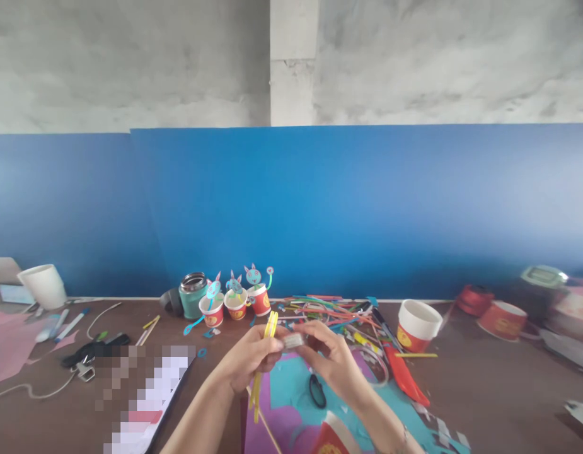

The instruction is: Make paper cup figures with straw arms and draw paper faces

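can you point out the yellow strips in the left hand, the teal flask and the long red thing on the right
Yellow strips [272, 324]: head view, upper end.
Teal flask [191, 304]: head view, side of the body.
Long red thing [408, 377]: head view, middle of its length.

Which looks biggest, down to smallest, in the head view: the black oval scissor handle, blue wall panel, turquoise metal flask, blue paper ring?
Blue wall panel
Turquoise metal flask
Black oval scissor handle
Blue paper ring
The handle's nearness may enlarge it.
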A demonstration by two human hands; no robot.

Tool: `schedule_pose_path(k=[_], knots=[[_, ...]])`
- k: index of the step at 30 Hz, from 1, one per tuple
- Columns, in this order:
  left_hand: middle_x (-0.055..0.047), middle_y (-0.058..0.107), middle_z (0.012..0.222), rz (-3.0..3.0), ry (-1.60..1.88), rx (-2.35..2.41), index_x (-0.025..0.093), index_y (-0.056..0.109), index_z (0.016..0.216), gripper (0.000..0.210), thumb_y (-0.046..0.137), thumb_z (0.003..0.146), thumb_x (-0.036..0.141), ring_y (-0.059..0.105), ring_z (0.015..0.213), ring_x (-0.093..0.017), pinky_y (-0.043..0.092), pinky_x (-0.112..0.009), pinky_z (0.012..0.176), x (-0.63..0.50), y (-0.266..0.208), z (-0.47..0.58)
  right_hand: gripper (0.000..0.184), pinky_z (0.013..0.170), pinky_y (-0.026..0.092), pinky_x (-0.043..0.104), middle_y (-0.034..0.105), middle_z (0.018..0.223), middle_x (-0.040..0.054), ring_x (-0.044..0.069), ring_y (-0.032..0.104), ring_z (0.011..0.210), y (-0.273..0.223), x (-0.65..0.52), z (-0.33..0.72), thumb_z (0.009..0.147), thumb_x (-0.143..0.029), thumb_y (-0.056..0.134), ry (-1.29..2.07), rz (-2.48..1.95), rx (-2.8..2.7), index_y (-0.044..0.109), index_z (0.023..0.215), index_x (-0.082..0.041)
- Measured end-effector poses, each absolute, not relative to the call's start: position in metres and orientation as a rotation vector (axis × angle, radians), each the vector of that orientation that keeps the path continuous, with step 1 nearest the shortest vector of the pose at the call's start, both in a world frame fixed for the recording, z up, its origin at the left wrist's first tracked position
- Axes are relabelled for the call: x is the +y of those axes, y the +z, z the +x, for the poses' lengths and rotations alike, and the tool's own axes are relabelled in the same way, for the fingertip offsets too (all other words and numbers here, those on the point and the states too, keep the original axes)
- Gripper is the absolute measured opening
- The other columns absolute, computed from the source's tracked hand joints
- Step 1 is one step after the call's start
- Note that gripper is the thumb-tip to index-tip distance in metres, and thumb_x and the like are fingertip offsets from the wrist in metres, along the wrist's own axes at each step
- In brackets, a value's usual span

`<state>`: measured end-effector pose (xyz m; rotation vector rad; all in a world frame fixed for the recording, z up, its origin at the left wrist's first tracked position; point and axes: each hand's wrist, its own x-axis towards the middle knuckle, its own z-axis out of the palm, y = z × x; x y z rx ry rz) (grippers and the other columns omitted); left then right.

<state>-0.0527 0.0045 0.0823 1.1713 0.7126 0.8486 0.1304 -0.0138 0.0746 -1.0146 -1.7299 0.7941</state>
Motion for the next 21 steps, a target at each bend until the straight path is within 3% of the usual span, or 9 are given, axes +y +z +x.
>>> schedule_pose_path(k=[2,4,6,9,12,16,21], knots=[[0.009,0.033,0.05,1.129,0.927,0.778,0.012,0.06,0.08,0.025,0.066,0.065,0.031,0.021,0.044,-0.003,0.007,-0.02,0.042,0.008,0.081,-0.055,0.029,0.063,0.043,0.026,0.064,0.091,0.004,0.015,0.056,0.071,0.076,-0.018,0.14,0.078,-0.035,0.06,0.76,-1.184,-1.788,0.064,0.104,-0.022],[0.009,0.034,0.05,1.078,1.036,0.841,0.013,0.057,0.076,0.024,0.068,0.065,0.032,0.021,0.043,-0.003,0.006,-0.02,0.041,0.011,0.082,-0.057,0.02,0.058,0.04,0.025,0.065,0.073,0.0009,0.015,0.056,0.063,0.079,-0.027,0.155,0.068,-0.034,0.069,0.699,-1.441,-1.955,0.067,0.085,-0.022],[0.009,0.035,0.049,1.055,1.112,0.861,0.014,0.054,0.07,0.024,0.069,0.065,0.033,0.02,0.042,-0.002,0.006,-0.019,0.04,0.013,0.084,-0.06,0.024,0.046,0.034,0.024,0.056,0.048,-0.0042,0.013,0.048,0.045,0.081,-0.036,0.167,0.049,-0.036,0.08,0.745,-1.651,-2.151,0.065,0.062,-0.023],[0.01,0.034,0.048,1.037,1.167,0.858,0.015,0.052,0.067,0.025,0.068,0.065,0.034,0.02,0.041,-0.002,0.007,-0.018,0.04,0.014,0.089,-0.064,0.022,0.038,0.03,0.023,0.043,0.031,-0.01,0.011,0.042,0.03,0.077,-0.045,0.17,0.045,-0.03,0.08,0.909,-1.697,-2.277,0.066,0.061,-0.025],[0.01,0.035,0.051,0.986,1.218,0.876,0.015,0.053,0.071,0.025,0.07,0.063,0.033,0.026,0.042,-0.002,0.007,-0.017,0.039,0.012,0.094,-0.065,0.023,0.036,0.028,0.021,0.038,0.025,-0.0128,0.009,0.04,0.024,0.058,-0.045,0.157,0.041,-0.014,0.078,1.036,-1.65,-2.381,0.067,0.057,-0.025],[0.01,0.035,0.05,0.972,1.233,0.896,0.015,0.053,0.07,0.026,0.069,0.064,0.034,0.026,0.041,-0.002,0.007,-0.017,0.038,0.01,0.098,-0.066,0.021,0.038,0.032,0.021,0.036,0.022,-0.0113,0.01,0.043,0.027,0.025,-0.039,0.147,0.036,-0.015,0.078,0.935,-1.514,-2.357,0.06,0.041,-0.026],[0.009,0.036,0.051,0.971,1.247,0.875,0.016,0.051,0.068,0.026,0.069,0.065,0.033,0.026,0.041,-0.002,0.008,-0.017,0.038,0.011,0.097,-0.068,0.02,0.049,0.042,0.024,0.053,0.034,-0.0021,0.017,0.06,0.049,0.008,-0.039,0.144,0.049,-0.024,0.076,0.882,-1.461,-2.325,0.061,0.037,-0.027]])
